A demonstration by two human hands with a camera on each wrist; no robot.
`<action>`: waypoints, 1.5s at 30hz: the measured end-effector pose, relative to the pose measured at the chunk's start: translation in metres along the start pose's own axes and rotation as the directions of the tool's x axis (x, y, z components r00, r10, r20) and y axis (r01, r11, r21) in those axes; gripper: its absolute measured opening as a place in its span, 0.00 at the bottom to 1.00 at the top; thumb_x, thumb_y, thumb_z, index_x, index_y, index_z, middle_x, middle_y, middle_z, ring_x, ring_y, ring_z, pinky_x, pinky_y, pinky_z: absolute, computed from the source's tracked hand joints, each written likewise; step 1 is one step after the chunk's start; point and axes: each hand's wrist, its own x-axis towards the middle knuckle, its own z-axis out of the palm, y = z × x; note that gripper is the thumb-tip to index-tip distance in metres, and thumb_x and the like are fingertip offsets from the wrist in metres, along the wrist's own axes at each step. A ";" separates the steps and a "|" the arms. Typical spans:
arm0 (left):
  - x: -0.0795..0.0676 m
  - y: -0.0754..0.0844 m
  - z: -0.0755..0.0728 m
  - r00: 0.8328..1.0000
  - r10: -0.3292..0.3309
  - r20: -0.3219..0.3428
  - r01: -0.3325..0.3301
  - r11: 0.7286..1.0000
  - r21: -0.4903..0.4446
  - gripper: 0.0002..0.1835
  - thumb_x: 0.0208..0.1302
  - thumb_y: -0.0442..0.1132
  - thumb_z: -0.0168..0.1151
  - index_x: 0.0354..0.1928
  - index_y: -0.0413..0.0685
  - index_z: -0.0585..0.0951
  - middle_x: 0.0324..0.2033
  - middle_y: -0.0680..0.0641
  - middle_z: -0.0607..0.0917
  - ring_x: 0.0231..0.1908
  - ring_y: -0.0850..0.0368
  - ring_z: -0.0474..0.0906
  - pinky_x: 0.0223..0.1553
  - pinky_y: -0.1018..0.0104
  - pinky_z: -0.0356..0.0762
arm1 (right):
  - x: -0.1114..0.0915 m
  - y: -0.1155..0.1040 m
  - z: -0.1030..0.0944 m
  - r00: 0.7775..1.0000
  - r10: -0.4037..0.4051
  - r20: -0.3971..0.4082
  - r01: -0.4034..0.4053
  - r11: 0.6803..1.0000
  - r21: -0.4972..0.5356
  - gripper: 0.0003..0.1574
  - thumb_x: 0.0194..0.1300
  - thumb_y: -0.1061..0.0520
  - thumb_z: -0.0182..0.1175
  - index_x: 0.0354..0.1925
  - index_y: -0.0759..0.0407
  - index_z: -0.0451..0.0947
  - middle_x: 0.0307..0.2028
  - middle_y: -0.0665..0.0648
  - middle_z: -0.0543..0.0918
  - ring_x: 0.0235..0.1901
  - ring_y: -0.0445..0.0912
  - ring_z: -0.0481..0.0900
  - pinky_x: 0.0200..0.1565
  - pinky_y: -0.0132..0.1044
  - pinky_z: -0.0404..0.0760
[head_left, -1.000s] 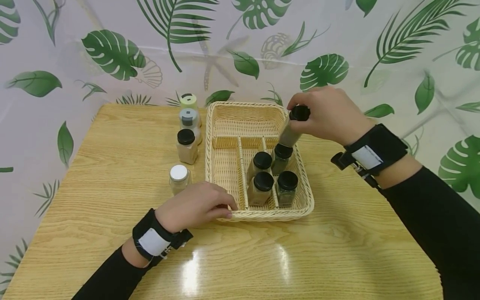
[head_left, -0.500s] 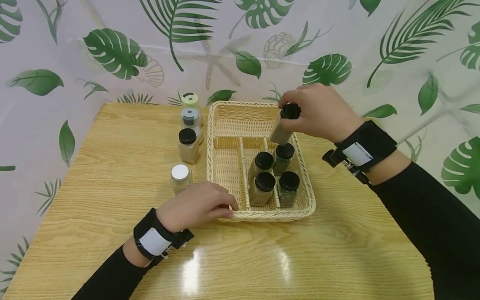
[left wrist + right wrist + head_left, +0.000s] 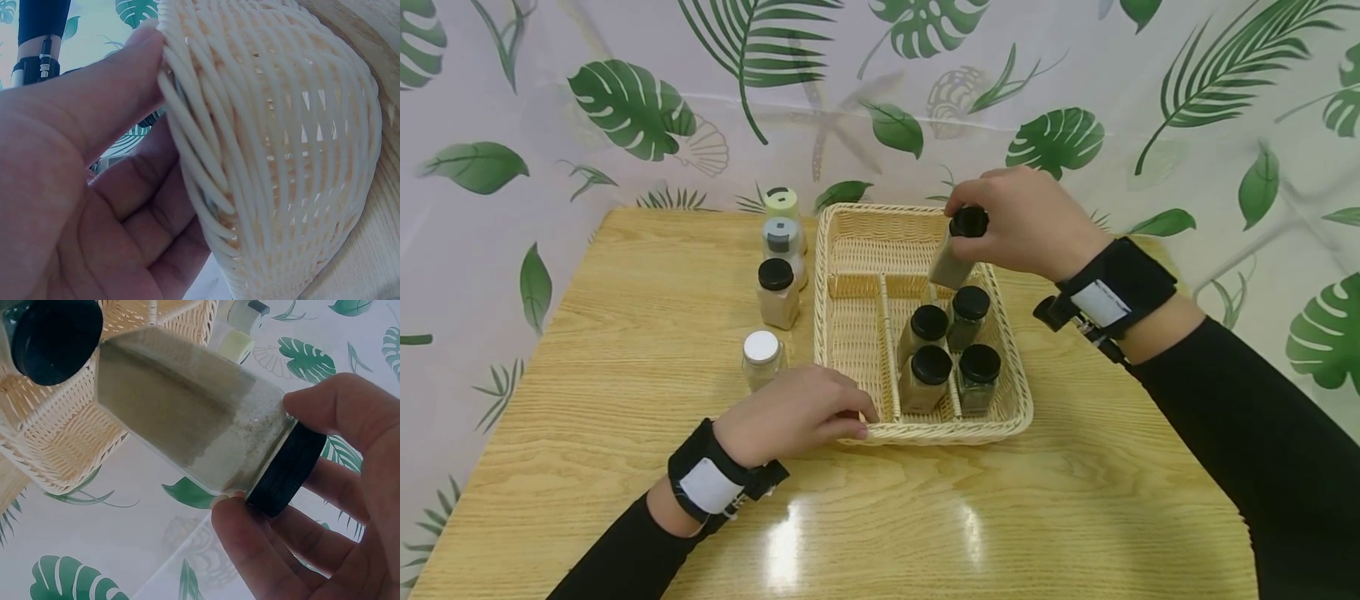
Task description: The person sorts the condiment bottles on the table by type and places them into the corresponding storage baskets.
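My right hand pinches a spice jar by its black lid. The jar is glass, partly filled with greyish-brown powder, and hangs tilted above the far right of a wicker basket. With thumb and fingers, my left hand grips the basket's near left rim. Several black-lidded jars stand inside: a pair, including one light-brown jar, in the middle compartment, and a pair, including one dark green jar, in the right one.
Left of the basket on the wooden table stand a white-lidded jar, a black-lidded jar, a grey-lidded jar and a yellowish-lidded container. A leaf-patterned sheet hangs behind.
My right hand has moved left with the jar, from over the basket's right rim to farther inside its edge. My left hand stays on the rim.
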 end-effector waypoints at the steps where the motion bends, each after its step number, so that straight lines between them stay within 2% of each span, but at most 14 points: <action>1: 0.000 0.000 0.000 1.000 -0.001 0.001 0.001 1.000 -0.002 0.04 0.69 0.46 0.64 0.38 0.57 0.85 0.32 0.61 0.83 0.31 0.68 0.74 0.36 0.71 0.75 | 0.001 0.000 0.000 1.000 -0.002 0.000 0.002 1.000 0.001 0.16 0.62 0.49 0.65 0.46 0.55 0.84 0.36 0.56 0.85 0.29 0.50 0.74 0.31 0.41 0.70; 26: -0.001 -0.002 0.000 1.000 0.019 -0.009 -0.019 1.000 -0.012 0.04 0.69 0.45 0.64 0.39 0.57 0.86 0.34 0.60 0.85 0.32 0.70 0.77 0.38 0.71 0.77 | 0.012 -0.002 0.016 0.999 -0.020 0.033 0.019 0.999 0.027 0.18 0.61 0.50 0.64 0.48 0.55 0.83 0.37 0.56 0.85 0.29 0.50 0.75 0.31 0.41 0.72; 45: -0.001 -0.003 0.001 1.000 -0.002 0.000 0.002 1.000 -0.004 0.06 0.68 0.47 0.64 0.40 0.57 0.86 0.35 0.60 0.86 0.34 0.69 0.78 0.39 0.70 0.78 | 0.021 -0.003 0.030 0.998 -0.032 0.055 0.029 0.998 0.056 0.17 0.60 0.50 0.65 0.47 0.53 0.84 0.38 0.55 0.85 0.34 0.50 0.76 0.36 0.42 0.73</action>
